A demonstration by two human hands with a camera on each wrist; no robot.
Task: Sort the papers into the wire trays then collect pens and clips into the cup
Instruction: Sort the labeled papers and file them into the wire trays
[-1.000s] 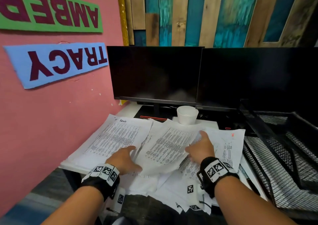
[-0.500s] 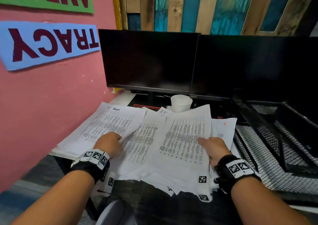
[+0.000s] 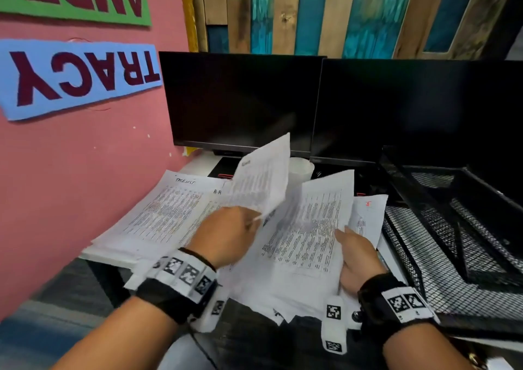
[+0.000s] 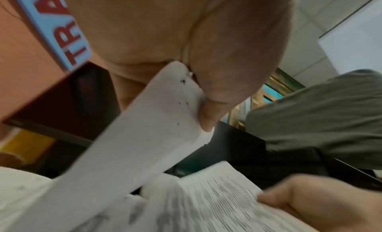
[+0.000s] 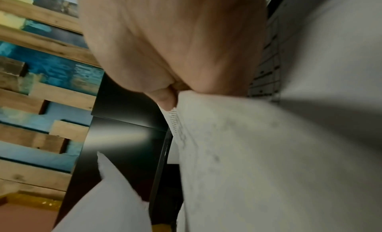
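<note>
Printed papers (image 3: pixel 158 216) lie spread over the desk. My left hand (image 3: pixel 226 233) pinches one sheet (image 3: pixel 260 180) by its lower edge and holds it lifted, tilted up toward the monitors; the left wrist view shows the thumb (image 4: pixel 208 114) pressed on that sheet (image 4: pixel 144 137). My right hand (image 3: pixel 356 253) grips the right edge of another printed sheet (image 3: pixel 311 228), and its fingers (image 5: pixel 165 98) curl round the paper's edge (image 5: pixel 237 153) in the right wrist view. A white cup (image 3: pixel 301 171) stands behind the papers, partly hidden. The black wire trays (image 3: pixel 452 228) stand at the right.
Two dark monitors (image 3: pixel 243 100) stand close behind the papers. A pink wall (image 3: pixel 70 171) with name signs borders the desk on the left. The desk's front edge (image 3: pixel 113 259) is near my wrists, with papers hanging over it.
My left hand has moved right from the left stack and lifted a sheet off the desk. My right hand has stayed at the middle sheet's right edge.
</note>
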